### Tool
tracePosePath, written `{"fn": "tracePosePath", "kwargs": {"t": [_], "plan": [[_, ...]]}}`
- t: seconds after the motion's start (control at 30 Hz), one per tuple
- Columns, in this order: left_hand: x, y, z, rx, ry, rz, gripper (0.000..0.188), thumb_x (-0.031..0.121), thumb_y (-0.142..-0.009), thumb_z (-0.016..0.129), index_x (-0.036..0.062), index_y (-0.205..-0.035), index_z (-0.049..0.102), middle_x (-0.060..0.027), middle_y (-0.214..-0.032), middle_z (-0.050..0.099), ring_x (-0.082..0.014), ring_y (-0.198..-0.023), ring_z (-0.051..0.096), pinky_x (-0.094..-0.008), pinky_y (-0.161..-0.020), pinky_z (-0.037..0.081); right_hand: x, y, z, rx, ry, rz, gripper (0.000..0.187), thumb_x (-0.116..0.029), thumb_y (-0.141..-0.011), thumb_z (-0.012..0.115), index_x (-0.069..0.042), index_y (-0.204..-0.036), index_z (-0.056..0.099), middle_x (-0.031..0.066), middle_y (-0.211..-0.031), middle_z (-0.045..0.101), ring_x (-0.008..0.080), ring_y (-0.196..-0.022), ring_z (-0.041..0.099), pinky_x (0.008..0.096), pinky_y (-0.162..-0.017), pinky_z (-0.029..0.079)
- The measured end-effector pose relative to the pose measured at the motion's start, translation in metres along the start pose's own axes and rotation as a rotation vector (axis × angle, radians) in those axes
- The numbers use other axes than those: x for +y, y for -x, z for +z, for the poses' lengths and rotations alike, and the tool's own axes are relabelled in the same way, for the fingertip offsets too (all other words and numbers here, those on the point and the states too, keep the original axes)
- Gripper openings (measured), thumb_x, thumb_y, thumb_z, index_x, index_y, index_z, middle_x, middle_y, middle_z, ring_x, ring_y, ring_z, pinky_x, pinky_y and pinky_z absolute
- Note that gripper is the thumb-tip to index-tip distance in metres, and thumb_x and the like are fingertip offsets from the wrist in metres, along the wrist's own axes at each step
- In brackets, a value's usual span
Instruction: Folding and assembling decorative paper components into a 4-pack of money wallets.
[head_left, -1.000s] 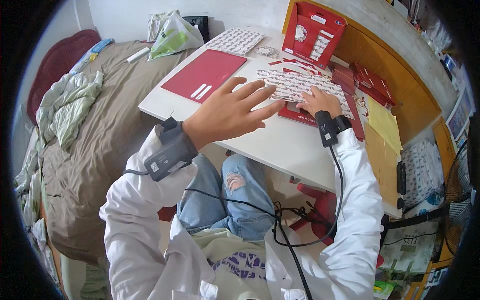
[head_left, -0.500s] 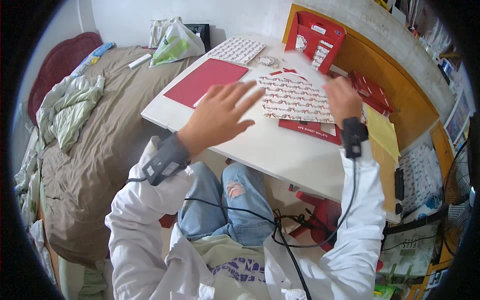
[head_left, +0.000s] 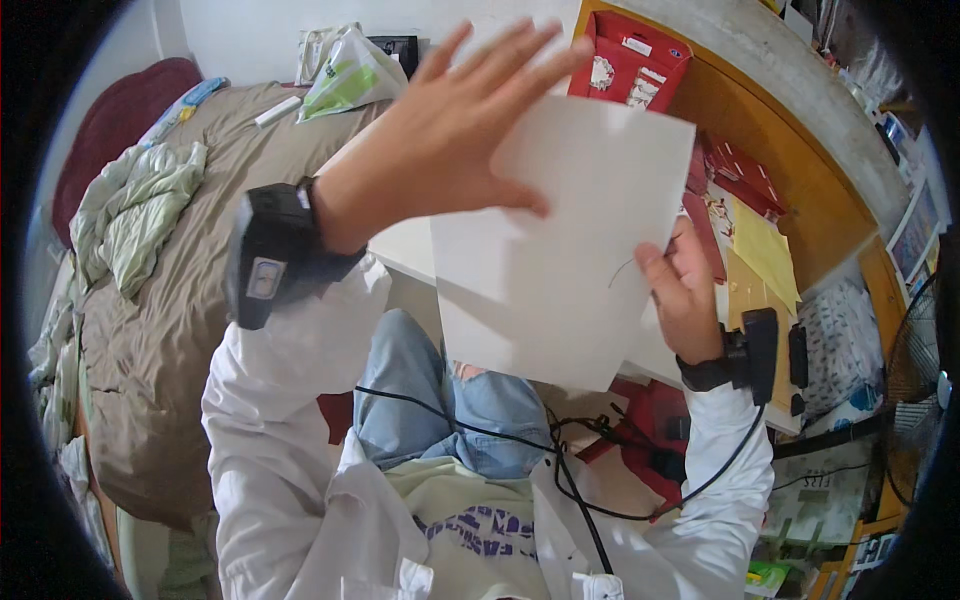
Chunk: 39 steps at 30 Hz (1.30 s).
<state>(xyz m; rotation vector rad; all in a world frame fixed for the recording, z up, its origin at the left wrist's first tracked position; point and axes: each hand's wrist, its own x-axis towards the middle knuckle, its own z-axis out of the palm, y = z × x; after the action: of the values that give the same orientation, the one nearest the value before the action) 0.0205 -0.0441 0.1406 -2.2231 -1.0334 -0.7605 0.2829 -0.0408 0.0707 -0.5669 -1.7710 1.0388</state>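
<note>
A plain white sheet (head_left: 550, 270) hangs upright above the table's front edge and my knees. My right hand (head_left: 682, 295) grips its right edge, the thumb lying on the near face. Beside that thumb a thin dark curved line shows on the sheet. My left hand (head_left: 450, 140) is raised over the sheet's upper left part, fingers spread wide. The left thumb overlaps the sheet; whether it touches I cannot tell. Most of the white table (head_left: 405, 245) and what lies on it is hidden behind the sheet and my left hand.
A red package (head_left: 640, 60) leans against the wooden board at the back. Red boxes (head_left: 745, 180) and a yellow sheet (head_left: 765, 250) lie at the right. On the left is a bed (head_left: 200, 320) with a plastic bag (head_left: 355, 75). A black cable (head_left: 450, 415) crosses my lap.
My right hand has come down and nearer with the white sheet, now facing me. My left hand has moved up and right, over the sheet. The patterned card and red sheet are now covered.
</note>
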Motion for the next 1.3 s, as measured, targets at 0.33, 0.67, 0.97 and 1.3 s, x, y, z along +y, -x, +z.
{"fn": "tracePosePath", "kwargs": {"t": [0.33, 0.67, 0.97, 1.3], "plan": [[0.037, 0.034, 0.083, 0.079, -0.075, 0.086, 0.083, 0.025, -0.068, 0.074, 0.0062, -0.139, 0.035, -0.0050, -0.094, 0.050, -0.0220, -0.088, 0.049, -0.0361, -0.082, 0.034, 0.078, 0.008, -0.011, -0.013, 0.075, 0.215, 0.034, -0.004, -0.089, 0.056, 0.003, -0.121, 0.048, 0.0101, -0.105, 0.061, 0.0134, -0.103, 0.056, 0.0284, -0.083, 0.046], [0.058, 0.076, 0.101, -0.313, 0.415, 0.220, 0.038, 0.024, -0.080, 0.065, 0.0086, -0.114, 0.060, -0.0133, -0.120, 0.051, -0.0270, -0.121, 0.046, -0.0453, -0.101, 0.036, 0.083, 0.007, -0.052, -0.381, 1.265, -0.405, 0.045, 0.001, -0.074, 0.054, -0.013, -0.117, 0.061, 0.0058, -0.107, 0.058, 0.0230, -0.100, 0.056, 0.0342, -0.085, 0.047], [0.054, 0.087, 0.129, -0.533, 0.418, 0.182, 0.066, 0.048, -0.087, 0.054, 0.0174, -0.141, 0.033, -0.0173, -0.150, 0.022, -0.0334, -0.138, 0.024, -0.0496, -0.110, 0.023, 0.079, 0.014, -0.032, -0.452, 1.027, -0.258, 0.053, 0.003, -0.075, 0.050, -0.002, -0.128, 0.050, 0.0131, -0.132, 0.048, 0.0291, -0.125, 0.044, 0.0381, -0.102, 0.039], [0.054, 0.089, 0.138, -0.586, 0.504, 0.126, 0.079, 0.056, -0.080, 0.058, 0.0182, -0.144, 0.030, -0.0170, -0.151, 0.018, -0.0367, -0.139, 0.019, -0.0508, -0.112, 0.017, 0.096, 0.018, -0.018, -0.518, 1.136, -0.110, 0.051, -0.015, -0.082, 0.050, 0.002, -0.130, 0.044, 0.0181, -0.139, 0.041, 0.0313, -0.129, 0.038, 0.0410, -0.108, 0.030]]}}
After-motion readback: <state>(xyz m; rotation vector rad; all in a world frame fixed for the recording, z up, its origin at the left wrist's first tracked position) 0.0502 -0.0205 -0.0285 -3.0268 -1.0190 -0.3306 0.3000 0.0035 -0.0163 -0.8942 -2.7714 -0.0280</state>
